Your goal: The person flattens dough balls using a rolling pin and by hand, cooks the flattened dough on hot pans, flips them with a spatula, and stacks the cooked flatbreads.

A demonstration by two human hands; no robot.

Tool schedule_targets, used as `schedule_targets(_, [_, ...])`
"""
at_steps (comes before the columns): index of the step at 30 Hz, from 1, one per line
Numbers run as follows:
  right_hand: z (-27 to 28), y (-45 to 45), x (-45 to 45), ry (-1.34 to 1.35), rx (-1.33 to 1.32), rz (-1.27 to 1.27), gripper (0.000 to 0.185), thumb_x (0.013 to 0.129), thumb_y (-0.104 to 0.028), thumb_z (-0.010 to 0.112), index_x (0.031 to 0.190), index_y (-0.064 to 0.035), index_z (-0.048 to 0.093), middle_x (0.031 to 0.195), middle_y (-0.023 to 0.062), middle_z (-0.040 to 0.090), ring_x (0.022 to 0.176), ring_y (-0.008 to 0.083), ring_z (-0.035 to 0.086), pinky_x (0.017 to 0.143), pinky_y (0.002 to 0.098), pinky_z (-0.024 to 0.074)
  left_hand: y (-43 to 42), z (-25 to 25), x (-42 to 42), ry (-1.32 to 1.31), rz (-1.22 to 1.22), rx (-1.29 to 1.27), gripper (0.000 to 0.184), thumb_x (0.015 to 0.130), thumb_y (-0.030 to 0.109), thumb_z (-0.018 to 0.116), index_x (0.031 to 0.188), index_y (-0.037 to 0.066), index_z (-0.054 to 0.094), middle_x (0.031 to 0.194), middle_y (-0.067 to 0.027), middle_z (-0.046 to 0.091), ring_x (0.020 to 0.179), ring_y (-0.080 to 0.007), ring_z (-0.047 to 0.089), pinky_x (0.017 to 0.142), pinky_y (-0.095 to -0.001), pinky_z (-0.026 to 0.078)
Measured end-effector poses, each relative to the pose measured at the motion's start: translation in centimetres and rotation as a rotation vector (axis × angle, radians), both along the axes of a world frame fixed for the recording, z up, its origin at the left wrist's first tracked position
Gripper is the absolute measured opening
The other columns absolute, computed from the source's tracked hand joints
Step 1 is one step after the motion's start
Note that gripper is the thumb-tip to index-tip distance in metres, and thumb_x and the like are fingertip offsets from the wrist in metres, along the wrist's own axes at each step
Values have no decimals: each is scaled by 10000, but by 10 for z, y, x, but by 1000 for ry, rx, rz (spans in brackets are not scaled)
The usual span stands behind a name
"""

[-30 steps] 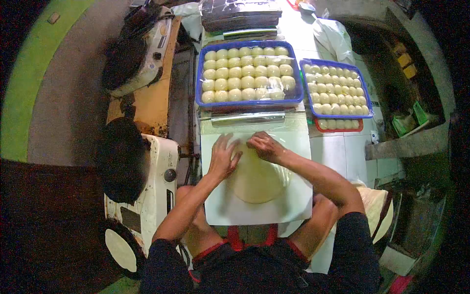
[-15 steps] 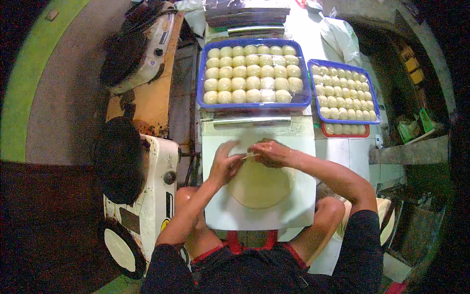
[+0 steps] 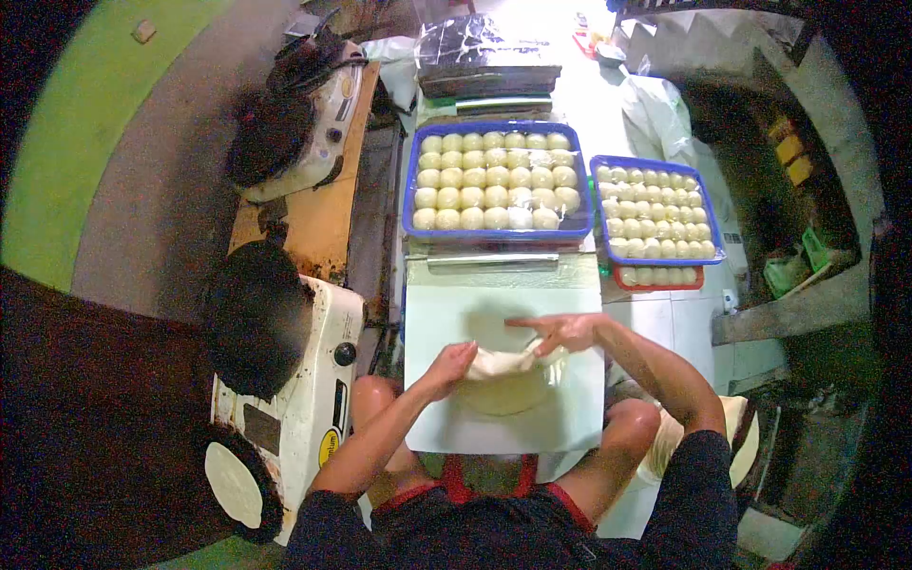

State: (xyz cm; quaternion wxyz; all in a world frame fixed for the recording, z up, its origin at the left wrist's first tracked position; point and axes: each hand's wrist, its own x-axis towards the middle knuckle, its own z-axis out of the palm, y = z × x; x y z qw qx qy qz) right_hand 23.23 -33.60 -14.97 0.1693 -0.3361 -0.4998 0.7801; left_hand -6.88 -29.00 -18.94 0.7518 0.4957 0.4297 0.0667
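Observation:
A thin round sheet of dough [image 3: 505, 394] lies on a white board [image 3: 446, 306] in front of me, its far edge raised and folded towards me. At that edge's left end, my left hand [image 3: 450, 369] is closed in a pinch on the dough. My right hand [image 3: 568, 332] grips the right end between thumb and curled fingers, while its index finger points out to the left. Between the two hands the lifted edge sags slightly. The near part of the sheet still rests on the board.
A blue tray [image 3: 410, 204] of dough balls under clear film stands beyond the board. Another blue tray [image 3: 655, 260] sits on a red tray [image 3: 632, 284] at right. White appliances with black round plates [image 3: 255, 318] are on the left; one plate carries a flat dough round [image 3: 233, 483].
The dough's far edge has come up off the board and folded towards me. My hands have moved apart and nearer to me. The camera view has tilted slightly upward.

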Motion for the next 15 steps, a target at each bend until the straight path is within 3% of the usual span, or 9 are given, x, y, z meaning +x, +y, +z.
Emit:
schedule_targets(2, [18, -20, -9, -103, 23, 52, 956, 892, -205, 702, 1590, -31, 73, 1645, 181, 152, 1503, 248, 164, 1217, 401, 178, -19, 17, -4, -71, 32, -319, 462, 1075, 417, 418, 1113, 30, 668, 963, -49, 687, 835, -159, 621, 790, -342, 511])
schedule_targets(3, [31, -29, -17, -117, -21, 50, 943, 882, -151, 689, 1596, -51, 80, 1647, 172, 171, 1488, 236, 201, 1205, 387, 202, -25, 40, -9, 46, -109, -245, 462, 1068, 425, 434, 1184, 36, 653, 1049, -84, 680, 896, -181, 635, 834, -362, 512])
schedule_targets(5, [74, -39, -33, -85, -141, 99, 947, 889, -188, 703, 1598, -65, 88, 1640, 188, 187, 1483, 239, 207, 1206, 399, 195, -48, 32, -31, 44, -110, -356, 420, 1062, 394, 461, 1207, 43, 640, 1087, -93, 672, 938, -190, 642, 836, -353, 522])
schedule_targets(7, [116, -42, -53, -166, -40, 187, 951, 891, -216, 714, 1599, -75, 95, 1639, 183, 193, 1481, 240, 218, 1205, 404, 200, -67, 60, -45, 45, -115, -453, 391, 1051, 366, 489, 1229, 45, 626, 1078, -95, 672, 948, -187, 651, 828, -351, 536])
schedule_targets(8, [131, -41, -64, -205, 10, 237, 953, 892, -230, 719, 1600, -80, 99, 1638, 180, 197, 1480, 241, 224, 1204, 407, 203, -71, 123, -48, 134, -145, -343, 361, 1036, 336, 525, 1233, 50, 624, 1087, -88, 670, 947, -184, 657, 819, -346, 547])
schedule_targets(11, [158, -29, -104, -89, -134, 289, 951, 896, -254, 729, 1601, -86, 114, 1622, 168, 246, 1431, 224, 304, 1178, 400, 258, -84, 118, -96, 36, -116, -453, 365, 1016, 342, 563, 1244, 63, 618, 1099, -70, 669, 972, -181, 653, 846, -342, 544])
schedule_targets(12, [159, -20, -119, -126, -12, 317, 920, 910, -249, 722, 1602, -98, 136, 1598, 156, 302, 1363, 188, 369, 1146, 391, 307, -84, 140, -111, -24, -107, -366, 344, 978, 325, 636, 1210, 70, 626, 1099, -44, 670, 999, -162, 643, 868, -336, 535])
schedule_targets(14, [162, 12, -159, -211, 80, 394, 896, 910, -248, 724, 1600, -118, 167, 1588, 153, 325, 1326, 192, 402, 1127, 393, 329, -64, 138, -153, -65, -189, -12, 315, 952, 306, 679, 1167, 80, 634, 1089, -32, 671, 1012, -146, 636, 883, -327, 528])
schedule_targets(15, [168, 31, -181, -251, 128, 433, 885, 911, -247, 724, 1600, -127, 183, 1584, 151, 336, 1307, 194, 419, 1118, 394, 340, -48, 134, -178, -80, -143, -10, 297, 937, 293, 701, 1141, 86, 639, 1081, -26, 671, 1008, -140, 635, 884, -319, 525])
